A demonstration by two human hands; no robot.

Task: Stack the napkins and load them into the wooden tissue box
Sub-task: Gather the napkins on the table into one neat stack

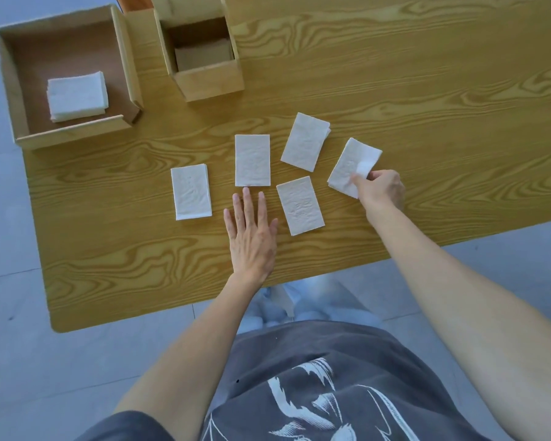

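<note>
Several folded white napkins lie spread on the wooden table [395, 74]. My right hand [382, 189] pinches the near edge of the rightmost napkin [350, 163], curling one corner up. Other napkins lie at the left [191, 192], centre [252, 160], upper right [305, 141] and near centre [300, 205]. My left hand [252, 237] rests flat on the table with fingers spread, just below the centre napkin, holding nothing. The tall open wooden tissue box [207, 81] stands at the back, its inside dark.
A wide shallow wooden tray [70, 135] at the table's far left corner holds a stack of white napkins [76, 96]. The table's near edge runs just in front of my body, with grey floor tiles below.
</note>
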